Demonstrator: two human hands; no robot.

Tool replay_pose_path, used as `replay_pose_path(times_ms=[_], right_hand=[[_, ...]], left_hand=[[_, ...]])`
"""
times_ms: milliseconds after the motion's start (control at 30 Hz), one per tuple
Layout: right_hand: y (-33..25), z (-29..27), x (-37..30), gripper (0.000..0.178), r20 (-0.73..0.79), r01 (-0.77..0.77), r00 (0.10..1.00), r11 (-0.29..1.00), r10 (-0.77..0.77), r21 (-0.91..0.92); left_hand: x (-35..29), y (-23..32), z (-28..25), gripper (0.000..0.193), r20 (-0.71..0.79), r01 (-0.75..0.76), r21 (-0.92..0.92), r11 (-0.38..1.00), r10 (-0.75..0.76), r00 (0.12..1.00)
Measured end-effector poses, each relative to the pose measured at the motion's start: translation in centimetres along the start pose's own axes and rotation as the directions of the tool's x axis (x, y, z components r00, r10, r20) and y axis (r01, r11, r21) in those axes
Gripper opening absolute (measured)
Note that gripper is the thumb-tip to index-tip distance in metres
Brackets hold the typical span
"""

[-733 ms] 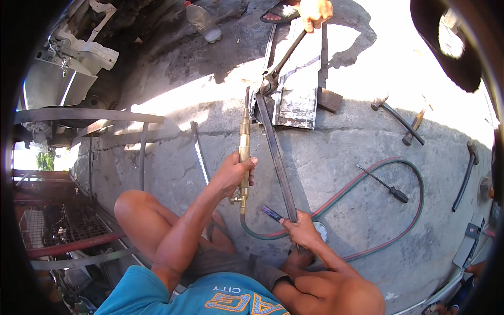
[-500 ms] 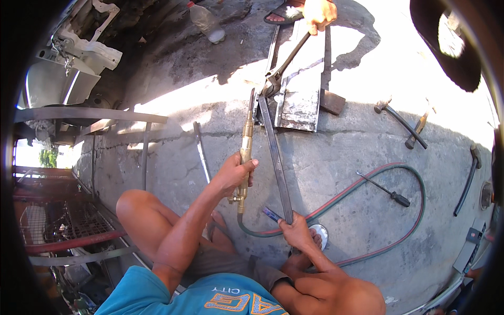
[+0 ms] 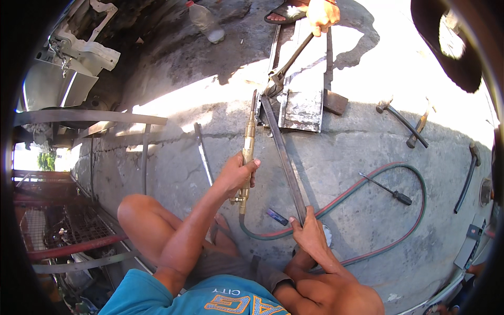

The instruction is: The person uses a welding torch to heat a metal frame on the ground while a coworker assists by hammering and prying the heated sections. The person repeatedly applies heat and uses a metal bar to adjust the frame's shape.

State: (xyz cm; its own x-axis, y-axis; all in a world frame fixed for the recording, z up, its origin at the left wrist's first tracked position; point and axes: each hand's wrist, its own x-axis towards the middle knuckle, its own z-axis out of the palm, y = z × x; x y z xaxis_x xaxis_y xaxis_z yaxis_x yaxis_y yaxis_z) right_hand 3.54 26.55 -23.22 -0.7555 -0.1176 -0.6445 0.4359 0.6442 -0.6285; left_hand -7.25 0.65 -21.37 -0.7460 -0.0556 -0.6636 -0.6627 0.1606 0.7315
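My left hand (image 3: 237,174) grips a brass cutting torch (image 3: 248,143) by its body, its tip pointing away toward a flat metal plate (image 3: 302,100). My right hand (image 3: 308,232) holds the near end of a long flat steel bar (image 3: 283,157) that runs up to the plate. Twin red and green hoses (image 3: 367,181) loop from the torch's base across the concrete to the right. At the top, another person's hand (image 3: 321,14) holds long tongs or pliers (image 3: 289,60) clamped at the plate's edge.
A screwdriver (image 3: 386,189) lies inside the hose loop. Two hammers (image 3: 407,123) and a dark bar (image 3: 467,176) lie to the right. A thin rod (image 3: 202,152) lies left of the torch. A plastic bottle (image 3: 206,21) and a sandalled foot (image 3: 286,11) are at the top. Metal frames (image 3: 89,118) stand left.
Both of my hands keep their grips. The torch, bar and the other person's tongs stay where they were; only the view shifts slightly.
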Motion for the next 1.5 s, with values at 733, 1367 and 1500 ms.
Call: replay_pose_path(times_ms=[733, 1367, 1500], right_hand=[[4.9, 3.7, 4.0, 0.022, -0.091, 0.11, 0.991, 0.989, -0.101, 0.097], [0.9, -0.2, 1.6, 0.046, 0.131, -0.003, 0.991, 0.977, -0.026, 0.212], [1.9, 1.4, 2.1, 0.038, 0.076, -0.038, 0.997, 0.986, 0.026, 0.164]], left_hand=[[0.7, -0.3, 0.8, 0.024, 0.057, -0.034, 0.007, 0.999, 0.034, 0.998], [1.2, -1.0, 0.3, 0.025, -0.027, -0.001, -0.049, 0.999, 0.0, 1.0], [1.1, -0.3, 0.7, 0.025, -0.012, 0.014, -0.054, 0.998, -0.015, 1.0]])
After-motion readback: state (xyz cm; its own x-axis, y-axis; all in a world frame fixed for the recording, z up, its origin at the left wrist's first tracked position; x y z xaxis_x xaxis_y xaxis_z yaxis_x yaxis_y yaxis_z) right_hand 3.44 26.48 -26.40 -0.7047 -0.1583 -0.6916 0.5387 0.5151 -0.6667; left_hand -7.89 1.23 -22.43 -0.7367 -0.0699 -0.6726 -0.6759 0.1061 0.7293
